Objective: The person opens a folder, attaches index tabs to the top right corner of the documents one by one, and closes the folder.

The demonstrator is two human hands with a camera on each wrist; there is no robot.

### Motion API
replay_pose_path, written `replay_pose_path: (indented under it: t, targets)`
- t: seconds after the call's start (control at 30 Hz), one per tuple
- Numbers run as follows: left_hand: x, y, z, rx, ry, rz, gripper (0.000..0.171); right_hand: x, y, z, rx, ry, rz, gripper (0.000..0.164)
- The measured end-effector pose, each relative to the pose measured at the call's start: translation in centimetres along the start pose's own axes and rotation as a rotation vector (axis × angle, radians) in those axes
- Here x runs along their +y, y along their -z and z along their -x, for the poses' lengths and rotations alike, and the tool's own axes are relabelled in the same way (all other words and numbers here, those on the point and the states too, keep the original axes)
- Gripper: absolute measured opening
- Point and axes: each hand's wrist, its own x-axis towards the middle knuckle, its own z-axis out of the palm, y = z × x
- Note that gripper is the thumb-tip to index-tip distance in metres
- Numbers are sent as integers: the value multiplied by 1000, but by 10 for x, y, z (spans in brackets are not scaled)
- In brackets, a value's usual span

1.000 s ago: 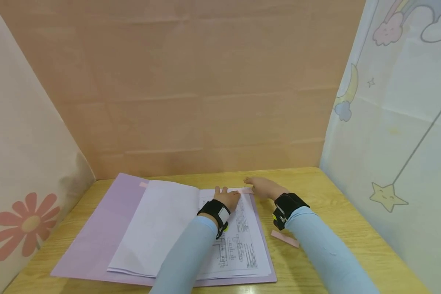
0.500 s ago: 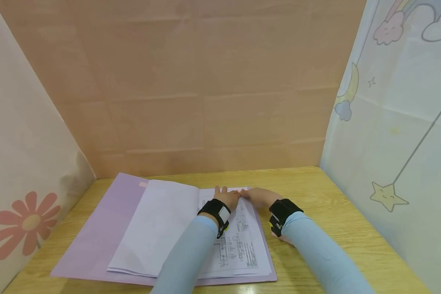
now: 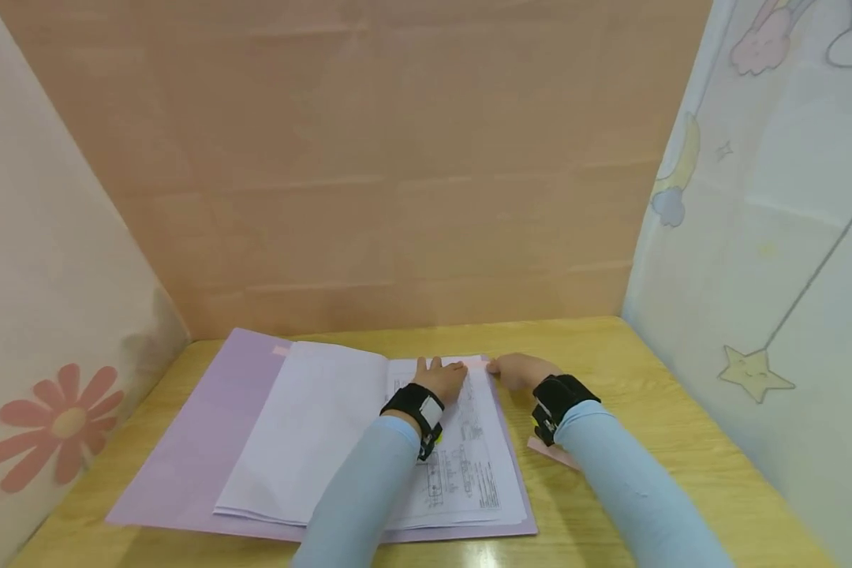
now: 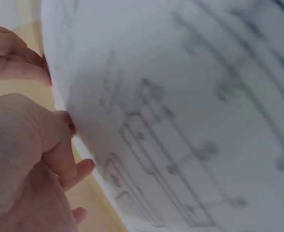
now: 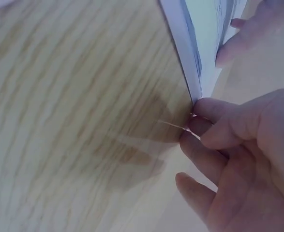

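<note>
A lilac folder [image 3: 192, 457] lies open with white sheets inside, the right-hand page [image 3: 461, 473] printed with line drawings. My left hand [image 3: 440, 380] rests on that page near its far edge, fingers extended. Beside its fingertips a pale pink strip [image 3: 476, 364] lies across the far right corner of the page. My right hand [image 3: 525, 371] is at that corner, curled fingertips pinching the strip's outer end at the folder's edge. In the right wrist view, the right hand's fingers [image 5: 209, 111] meet the folder corner; what lies between them is partly hidden.
A second pink strip [image 3: 554, 453] lies on the wooden table [image 3: 610, 505], partly hidden beneath the right forearm. Another small pink piece [image 3: 280, 350] is at the top of the left cover. A brown paper backdrop [image 3: 397, 173] stands behind, with white patterned side walls.
My right fingertips first moved left onto the pink strip beside my left hand, then slid back right to its outer end. My left hand stays on the page.
</note>
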Motion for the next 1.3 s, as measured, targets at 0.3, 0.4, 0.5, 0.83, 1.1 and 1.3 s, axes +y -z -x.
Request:
replay_pose_path:
  t: [0.3, 0.4, 0.5, 0.83, 1.1, 1.3]
  targets:
    - [-24, -6, -21, 151, 36, -30, 27, -2, -3, -4, 1, -64, -36, 39]
    - [-28, -4, -24, 191, 73, -2, 38, -5, -4, -5, 7, -49, -6, 39]
    - [-26, -9, -28, 204, 61, 11, 48, -8, -6, -8, 8, -24, 13, 39]
    - [-15, -26, -21, -1, 16, -3, 44, -21, -6, -15, -12, 43, 66, 38]
    - [-24, -19, -15, -34, -13, 0, 45, -17, -3, -13, 7, 0, -5, 41]
    - [-18, -14, -8, -20, -5, 4, 43, -6, 0, -15, 22, 44, 16, 39]
